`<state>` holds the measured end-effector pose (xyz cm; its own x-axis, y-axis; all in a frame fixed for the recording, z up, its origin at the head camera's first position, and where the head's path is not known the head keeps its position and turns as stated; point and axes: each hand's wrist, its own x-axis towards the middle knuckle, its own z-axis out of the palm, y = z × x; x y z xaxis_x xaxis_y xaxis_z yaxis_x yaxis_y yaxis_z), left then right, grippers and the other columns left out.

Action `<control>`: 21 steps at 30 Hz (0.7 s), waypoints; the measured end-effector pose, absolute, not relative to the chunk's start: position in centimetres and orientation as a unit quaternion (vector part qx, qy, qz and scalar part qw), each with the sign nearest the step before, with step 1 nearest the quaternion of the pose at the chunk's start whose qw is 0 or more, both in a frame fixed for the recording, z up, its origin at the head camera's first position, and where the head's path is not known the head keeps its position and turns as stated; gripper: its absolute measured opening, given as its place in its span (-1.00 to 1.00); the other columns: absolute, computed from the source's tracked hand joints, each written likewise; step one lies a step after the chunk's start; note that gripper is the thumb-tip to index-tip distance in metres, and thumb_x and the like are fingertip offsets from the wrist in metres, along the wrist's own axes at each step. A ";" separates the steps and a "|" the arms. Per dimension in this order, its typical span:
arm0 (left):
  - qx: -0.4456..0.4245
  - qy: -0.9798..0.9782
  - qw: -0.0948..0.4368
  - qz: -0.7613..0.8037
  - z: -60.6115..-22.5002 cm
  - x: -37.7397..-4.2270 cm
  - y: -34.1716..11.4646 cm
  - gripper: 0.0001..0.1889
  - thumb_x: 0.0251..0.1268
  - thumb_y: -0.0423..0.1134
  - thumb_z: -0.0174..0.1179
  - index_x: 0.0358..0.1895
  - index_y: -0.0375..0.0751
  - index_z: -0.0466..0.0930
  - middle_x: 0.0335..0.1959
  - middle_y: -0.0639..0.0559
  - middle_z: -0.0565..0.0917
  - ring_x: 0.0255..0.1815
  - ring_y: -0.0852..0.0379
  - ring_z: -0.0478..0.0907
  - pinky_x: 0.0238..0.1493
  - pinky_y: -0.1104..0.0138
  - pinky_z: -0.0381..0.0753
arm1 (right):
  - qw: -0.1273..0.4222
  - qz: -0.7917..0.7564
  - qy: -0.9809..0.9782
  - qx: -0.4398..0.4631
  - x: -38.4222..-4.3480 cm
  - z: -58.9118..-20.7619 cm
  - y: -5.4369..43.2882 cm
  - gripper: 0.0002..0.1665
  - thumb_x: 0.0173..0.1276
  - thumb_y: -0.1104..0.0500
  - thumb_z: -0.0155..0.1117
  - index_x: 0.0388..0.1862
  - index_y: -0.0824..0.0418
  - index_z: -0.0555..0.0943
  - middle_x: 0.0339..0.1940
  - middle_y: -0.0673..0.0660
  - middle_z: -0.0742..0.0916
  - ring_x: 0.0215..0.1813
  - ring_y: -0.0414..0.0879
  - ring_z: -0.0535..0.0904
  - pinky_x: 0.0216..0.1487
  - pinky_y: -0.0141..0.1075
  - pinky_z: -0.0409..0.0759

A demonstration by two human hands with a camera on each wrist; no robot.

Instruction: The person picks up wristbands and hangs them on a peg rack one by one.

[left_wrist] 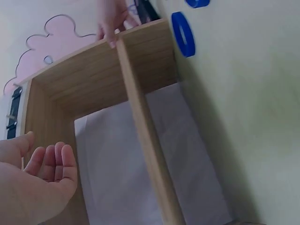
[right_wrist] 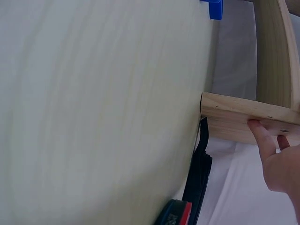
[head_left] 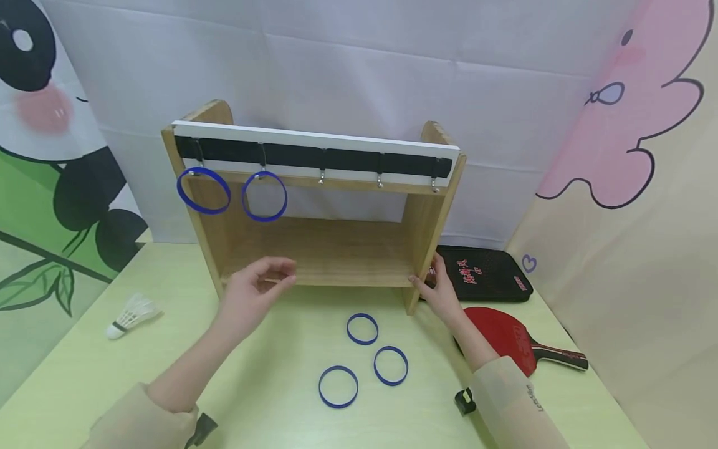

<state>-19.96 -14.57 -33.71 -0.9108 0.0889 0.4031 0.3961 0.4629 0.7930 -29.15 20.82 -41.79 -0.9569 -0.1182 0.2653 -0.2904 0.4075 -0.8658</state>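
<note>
A wooden shelf (head_left: 336,252) stands on the table, with a white board and black strip (head_left: 291,153) of several hooks across its top front. Two blue rings hang at the left: one ring (head_left: 204,190) on the leftmost hook, another ring (head_left: 265,196) beside it. My left hand (head_left: 255,290) is in front of the lower shelf board, fingers loosely bent, holding nothing. My right hand (head_left: 440,290) grips the shelf's right side panel low down, thumb at its front edge. Three more blue rings lie on the table: a ring (head_left: 362,328), a ring (head_left: 391,366) and a ring (head_left: 338,386).
A shuttlecock (head_left: 131,316) lies on the table at the left. At the right are a black case (head_left: 493,274) and a red table tennis bat (head_left: 505,337), partly behind my right forearm. A white cloth (head_left: 348,68) hangs behind the shelf.
</note>
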 end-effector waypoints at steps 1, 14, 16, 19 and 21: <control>-0.151 -0.845 0.149 -0.490 -34.1 -20.0 -14.4 -0.72 0.25 -0.17 0.24 -0.02 -0.18 0.60 -0.18 0.03 0.68 -0.19 0.23 0.58 -0.17 0.49 0.59 | 0.084 0.531 -0.834 0.124 -29.2 -41.8 20.8 -0.12 0.36 0.10 0.21 0.49 0.03 -0.06 0.40 0.28 0.26 0.17 0.24 0.44 0.01 0.10 0.57; -0.231 -0.884 0.061 -0.401 -39.5 -20.4 -12.1 -0.81 0.15 -0.25 0.32 -0.16 -0.12 0.65 -0.41 0.24 0.63 -0.34 0.30 0.54 -0.33 0.44 0.57 | 0.076 0.534 -0.834 0.116 -29.4 -41.9 20.8 -0.11 0.35 0.13 0.22 0.49 0.00 -0.06 0.40 0.25 0.28 0.21 0.24 0.44 0.06 0.11 0.54; -0.245 -0.886 0.038 -0.392 -40.3 -20.5 -11.8 -0.82 0.14 -0.24 0.33 -0.18 -0.12 0.66 -0.43 0.25 0.62 -0.37 0.31 0.52 -0.37 0.45 0.56 | 0.076 0.535 -0.834 0.116 -29.4 -41.9 20.8 -0.12 0.36 0.14 0.22 0.49 0.01 -0.06 0.41 0.25 0.28 0.21 0.24 0.43 0.06 0.11 0.53; -0.266 -0.889 0.004 -0.372 -41.2 -20.7 -11.5 -0.81 0.13 -0.21 0.33 -0.19 -0.15 0.66 -0.44 0.25 0.61 -0.40 0.31 0.50 -0.41 0.45 0.54 | 0.075 0.534 -0.835 0.114 -29.4 -41.8 20.8 -0.12 0.36 0.14 0.22 0.49 0.00 -0.06 0.41 0.24 0.28 0.21 0.23 0.44 0.06 0.10 0.54; -0.281 -0.888 -0.023 -0.363 -41.7 -20.9 -11.4 -0.79 0.12 -0.20 0.34 -0.18 -0.17 0.66 -0.44 0.25 0.60 -0.40 0.31 0.49 -0.43 0.45 0.53 | 0.073 0.532 -0.836 0.112 -29.4 -41.8 20.8 -0.13 0.36 0.13 0.21 0.48 -0.01 -0.06 0.40 0.23 0.28 0.21 0.22 0.44 0.05 0.08 0.55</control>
